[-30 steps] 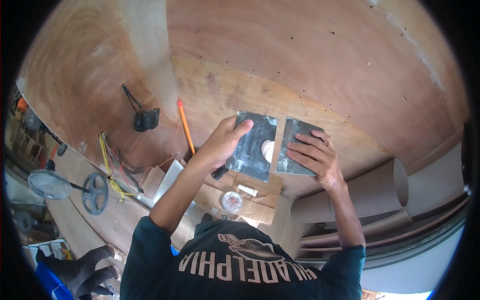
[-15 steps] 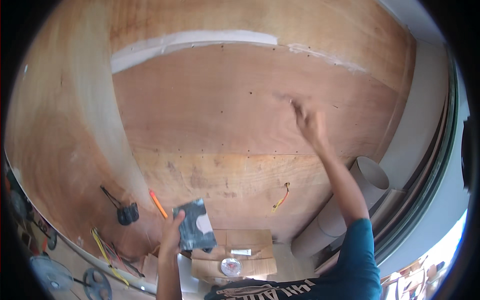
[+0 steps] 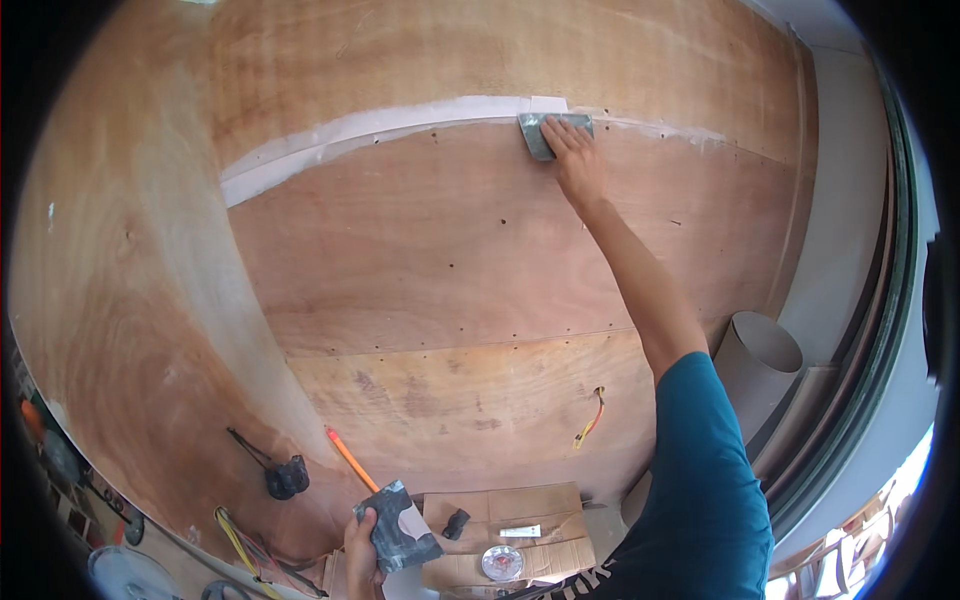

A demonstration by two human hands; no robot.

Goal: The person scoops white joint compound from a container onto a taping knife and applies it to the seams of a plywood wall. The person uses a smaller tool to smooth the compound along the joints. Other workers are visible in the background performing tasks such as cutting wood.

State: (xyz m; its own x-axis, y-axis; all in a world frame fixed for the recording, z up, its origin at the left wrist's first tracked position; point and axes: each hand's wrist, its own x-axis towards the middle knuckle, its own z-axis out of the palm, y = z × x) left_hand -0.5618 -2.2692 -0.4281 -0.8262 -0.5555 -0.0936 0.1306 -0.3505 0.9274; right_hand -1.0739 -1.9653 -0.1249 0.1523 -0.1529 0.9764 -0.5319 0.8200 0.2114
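My right hand (image 3: 578,160) is raised to the plywood wall (image 3: 420,230), pressing a grey-green putty spreader (image 3: 538,140) flat against a panel seam. The spreader sits at the right end of a smooth white putty strip (image 3: 370,122); rougher white smears run on to its right. Low in front of me, my left hand (image 3: 360,545) grips a dark square putty board (image 3: 405,545) by its left edge, the thumb on top. A lump of pale pinkish putty (image 3: 413,521) lies on that board.
Yellow and red wires (image 3: 590,425) poke from the wall, more wires (image 3: 240,540) at lower left. Beside an orange conduit (image 3: 352,460) hangs a black wrapped bundle (image 3: 287,478). A cardboard box (image 3: 560,505) bears a round clear-topped container (image 3: 502,563). A large cardboard tube (image 3: 735,375) leans right.
My right hand has moved up and slightly left, and its spreader now touches the seam. The left hand and putty board sit lower in the tilted view.
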